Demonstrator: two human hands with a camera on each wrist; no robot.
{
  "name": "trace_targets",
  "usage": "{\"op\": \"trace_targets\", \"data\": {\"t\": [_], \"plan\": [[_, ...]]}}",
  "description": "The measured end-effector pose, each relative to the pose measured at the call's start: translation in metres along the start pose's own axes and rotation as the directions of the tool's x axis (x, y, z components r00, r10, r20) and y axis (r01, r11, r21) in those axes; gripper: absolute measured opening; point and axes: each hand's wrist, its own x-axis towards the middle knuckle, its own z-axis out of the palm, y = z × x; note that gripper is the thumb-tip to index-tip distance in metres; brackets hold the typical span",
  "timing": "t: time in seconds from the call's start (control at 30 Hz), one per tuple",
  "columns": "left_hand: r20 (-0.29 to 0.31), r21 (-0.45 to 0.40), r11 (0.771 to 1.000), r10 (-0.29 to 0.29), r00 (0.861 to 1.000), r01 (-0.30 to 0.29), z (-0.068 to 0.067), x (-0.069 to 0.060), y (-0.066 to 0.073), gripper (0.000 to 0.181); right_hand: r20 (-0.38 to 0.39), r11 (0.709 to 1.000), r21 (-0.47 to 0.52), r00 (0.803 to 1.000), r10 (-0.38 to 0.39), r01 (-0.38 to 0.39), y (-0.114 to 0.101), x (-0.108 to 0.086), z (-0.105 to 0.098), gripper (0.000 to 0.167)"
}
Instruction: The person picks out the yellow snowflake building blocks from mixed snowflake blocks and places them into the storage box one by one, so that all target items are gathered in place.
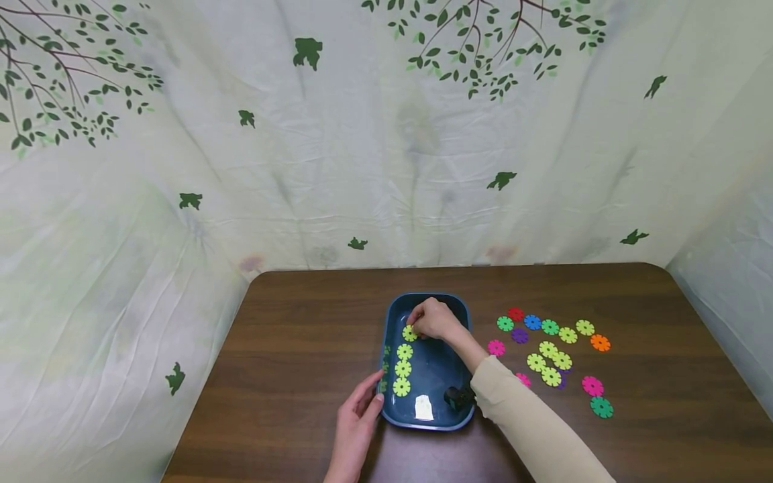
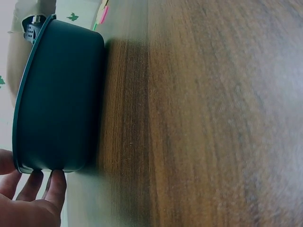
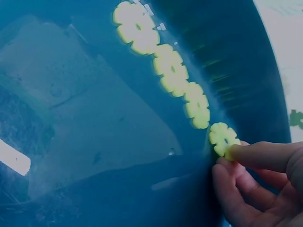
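A blue plastic tray (image 1: pixel 431 419) lies lengthwise on the table. My left hand (image 1: pixel 356 422) holds its near left side; in the left wrist view the thumb is at the rim and the fingers (image 2: pixel 57 187) press the outer wall. Inside, three yellow notched flower-shaped discs (image 1: pixel 402 368) form a line along the left wall. At the far end of that line my right hand (image 1: pixel 433 318) pinches another yellow disc (image 3: pixel 222 136) between thumb and fingers, low over the tray floor. In the right wrist view a small gap separates it from the nearest disc (image 3: pixel 197 105).
Right of the tray, loose flower discs lie scattered on the brown table (image 1: pixel 302 349): several yellow ones (image 1: pixel 550 376), a blue one (image 1: pixel 532 322), an orange one (image 1: pixel 600 343) and pink, green, red and purple ones. A black wrist device (image 1: pixel 459 397) hangs over the tray's near right part.
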Motion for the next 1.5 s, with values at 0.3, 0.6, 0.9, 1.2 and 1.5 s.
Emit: {"op": "trace_targets", "data": {"t": [0.3, 0.6, 0.9, 1.2, 1.5], "plan": [[0.003, -0.018, 1.000, 0.009, 1.000, -0.009, 0.002, 0.001, -0.002, 0.038, 0.010, 1.000, 0.008, 1.000, -0.024, 0.024, 0.001, 0.000, 0.001, 0.006], [0.018, -0.036, 0.999, 0.030, 0.999, -0.029, 0.002, 0.000, -0.001, 0.039, 0.005, 1.000, 0.003, 1.000, -0.031, 0.031, 0.002, -0.004, -0.001, 0.004], [0.019, -0.025, 1.000, 0.015, 1.000, -0.015, 0.003, 0.000, -0.001, 0.039, -0.011, 0.998, 0.006, 0.998, -0.060, 0.060, -0.002, -0.011, -0.004, 0.010], [0.014, -0.043, 0.998, 0.038, 0.999, -0.037, 0.003, 0.000, 0.000, 0.039, 0.014, 0.990, 0.108, 0.995, -0.094, 0.092, -0.011, -0.024, -0.013, 0.014], [-0.005, -0.028, 1.000, 0.009, 1.000, -0.009, 0.001, 0.000, 0.001, 0.039, -0.037, 0.986, 0.058, 0.988, -0.153, 0.155, -0.018, -0.049, -0.022, 0.016]]}}
